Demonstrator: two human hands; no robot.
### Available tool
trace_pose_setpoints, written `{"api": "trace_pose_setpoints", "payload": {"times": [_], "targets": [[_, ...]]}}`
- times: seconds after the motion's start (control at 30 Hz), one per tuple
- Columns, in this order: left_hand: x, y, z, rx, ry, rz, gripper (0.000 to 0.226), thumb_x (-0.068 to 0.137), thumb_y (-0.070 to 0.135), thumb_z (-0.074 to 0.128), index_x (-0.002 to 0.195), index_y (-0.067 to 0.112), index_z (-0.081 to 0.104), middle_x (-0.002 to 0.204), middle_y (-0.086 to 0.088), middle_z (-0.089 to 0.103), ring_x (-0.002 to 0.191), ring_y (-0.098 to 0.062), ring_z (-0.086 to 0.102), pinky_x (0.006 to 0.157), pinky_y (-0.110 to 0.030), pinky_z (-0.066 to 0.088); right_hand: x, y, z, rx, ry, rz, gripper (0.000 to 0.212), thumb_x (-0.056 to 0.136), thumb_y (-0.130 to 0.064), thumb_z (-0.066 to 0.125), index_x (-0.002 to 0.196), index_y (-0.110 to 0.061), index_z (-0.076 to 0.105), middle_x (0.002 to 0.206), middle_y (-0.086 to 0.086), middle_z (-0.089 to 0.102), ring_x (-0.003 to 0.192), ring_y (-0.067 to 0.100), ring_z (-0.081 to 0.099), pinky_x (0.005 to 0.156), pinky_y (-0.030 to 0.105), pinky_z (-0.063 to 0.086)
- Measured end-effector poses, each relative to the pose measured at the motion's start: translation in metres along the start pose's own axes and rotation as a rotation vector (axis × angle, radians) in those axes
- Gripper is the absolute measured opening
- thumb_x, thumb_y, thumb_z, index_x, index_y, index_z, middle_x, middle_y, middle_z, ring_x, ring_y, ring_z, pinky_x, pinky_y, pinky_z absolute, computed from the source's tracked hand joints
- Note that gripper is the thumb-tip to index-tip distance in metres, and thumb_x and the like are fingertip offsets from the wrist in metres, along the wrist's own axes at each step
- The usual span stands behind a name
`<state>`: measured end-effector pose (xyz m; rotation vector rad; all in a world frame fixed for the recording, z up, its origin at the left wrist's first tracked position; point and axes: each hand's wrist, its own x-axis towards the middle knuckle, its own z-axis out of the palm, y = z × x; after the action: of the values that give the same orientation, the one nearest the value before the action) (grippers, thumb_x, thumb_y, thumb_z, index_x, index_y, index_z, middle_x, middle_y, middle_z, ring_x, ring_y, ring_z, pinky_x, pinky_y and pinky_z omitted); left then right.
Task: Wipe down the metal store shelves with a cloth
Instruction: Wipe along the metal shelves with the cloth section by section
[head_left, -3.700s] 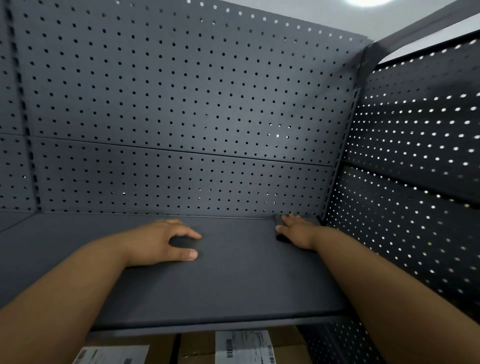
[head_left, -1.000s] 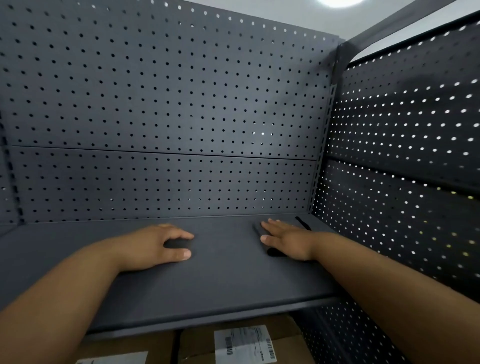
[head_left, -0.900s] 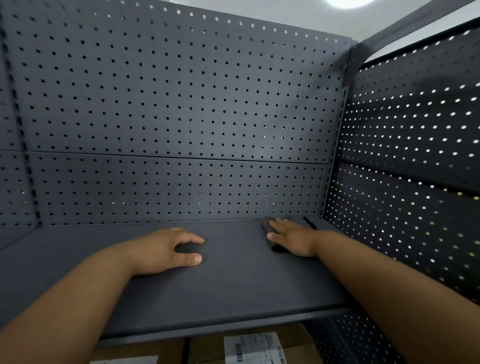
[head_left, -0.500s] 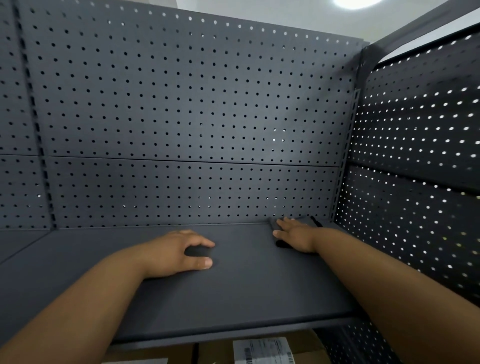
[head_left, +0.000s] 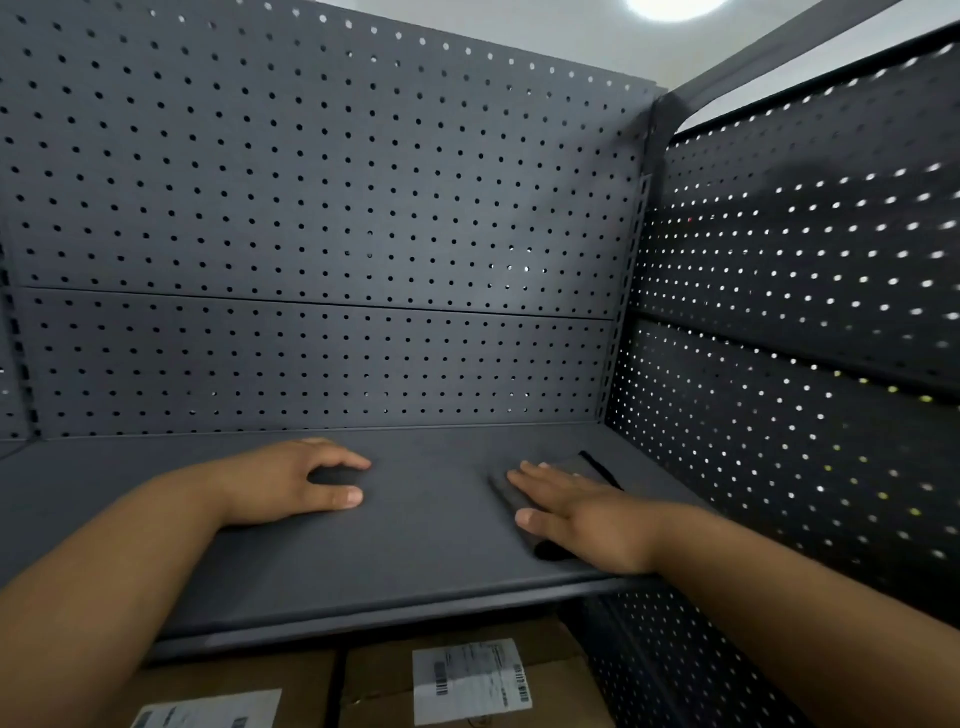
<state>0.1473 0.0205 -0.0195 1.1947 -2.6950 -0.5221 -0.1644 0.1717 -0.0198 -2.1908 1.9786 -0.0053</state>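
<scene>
A dark grey metal shelf (head_left: 426, 551) runs across the view, with perforated panels behind it and to its right. My right hand (head_left: 576, 514) lies flat, fingers spread, pressing on a dark grey cloth (head_left: 506, 493) on the right part of the shelf. Most of the cloth is hidden under the hand; its edges show at the fingertips and below the palm. My left hand (head_left: 291, 480) rests on the shelf's middle, fingers curled with the thumb out, nothing in it.
A perforated back panel (head_left: 322, 218) and a perforated side panel (head_left: 789, 332) close the shelf off behind and on the right. Cardboard boxes (head_left: 467, 680) with white shipping labels sit below the shelf's front edge.
My right hand has slid with the cloth from the back right corner toward the shelf's front edge. The left hand has stayed in place on the shelf.
</scene>
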Motion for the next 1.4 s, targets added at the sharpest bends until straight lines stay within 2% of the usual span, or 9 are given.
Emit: {"api": "trace_pose_setpoints", "payload": {"times": [0.27,0.63,0.77,0.9,1.07,1.23,1.4], "targets": [[0.004,0.001,0.001,0.019,0.018,-0.02,0.054,0.087,0.06,0.058,0.138,0.046,0.046,0.143,0.022,0.04,0.128,0.003,0.038,0.107,-0.019,0.026,0.002,0.002,-0.001,-0.007,-0.031,-0.015,0.065,0.099,-0.059,0.02,0.155,-0.034,-0.003,0.161,-0.012,-0.012,0.145,0.002,-0.014,0.117,0.026,-0.007],[0.004,-0.002,0.002,-0.008,0.032,-0.016,0.055,0.086,0.059,0.06,0.138,0.046,0.047,0.14,0.023,0.041,0.13,0.003,0.037,0.109,-0.02,0.026,0.124,0.002,-0.018,-0.001,-0.009,0.137,0.066,0.101,-0.056,0.02,0.156,-0.024,0.002,0.163,-0.001,-0.006,0.149,0.017,-0.006,0.12,0.038,-0.001],[0.004,-0.002,0.002,-0.022,0.051,-0.005,0.055,0.086,0.06,0.061,0.137,0.045,0.049,0.14,0.022,0.042,0.132,0.001,0.037,0.115,-0.026,0.027,0.145,0.0,-0.021,-0.008,0.005,0.198,0.067,0.102,-0.055,0.02,0.156,-0.021,0.002,0.163,0.003,-0.005,0.149,0.019,-0.006,0.119,0.04,-0.001],[0.003,-0.002,0.002,-0.015,0.052,-0.003,0.054,0.086,0.059,0.062,0.137,0.044,0.049,0.141,0.021,0.042,0.134,0.0,0.036,0.117,-0.028,0.025,0.141,0.001,-0.017,-0.008,0.013,0.202,0.067,0.101,-0.055,0.02,0.156,-0.021,0.002,0.163,0.003,-0.006,0.149,0.02,-0.005,0.119,0.04,0.0],[0.003,-0.003,0.002,-0.033,0.044,0.007,0.053,0.086,0.057,0.062,0.136,0.044,0.05,0.14,0.022,0.043,0.13,0.002,0.037,0.108,-0.019,0.025,0.124,-0.002,-0.014,-0.002,-0.008,0.173,0.067,0.101,-0.057,0.019,0.156,-0.025,0.001,0.163,-0.001,-0.008,0.149,0.018,-0.006,0.12,0.04,0.0],[0.002,-0.005,0.002,-0.042,0.027,-0.01,0.055,0.082,0.064,0.06,0.134,0.049,0.05,0.142,0.022,0.042,0.132,0.0,0.037,0.115,-0.029,0.026,0.082,-0.007,-0.006,0.028,-0.009,0.106,0.066,0.1,-0.058,0.021,0.156,-0.029,0.001,0.163,-0.006,-0.009,0.148,0.013,-0.01,0.12,0.036,-0.004],[0.001,-0.005,0.002,-0.038,0.019,-0.015,0.056,0.08,0.067,0.058,0.133,0.051,0.049,0.143,0.022,0.041,0.132,-0.001,0.038,0.115,-0.03,0.027,0.029,-0.019,-0.002,-0.006,-0.001,0.028,0.064,0.101,-0.056,0.019,0.155,-0.029,0.0,0.163,-0.006,-0.009,0.148,0.01,-0.01,0.118,0.031,-0.006]]}}
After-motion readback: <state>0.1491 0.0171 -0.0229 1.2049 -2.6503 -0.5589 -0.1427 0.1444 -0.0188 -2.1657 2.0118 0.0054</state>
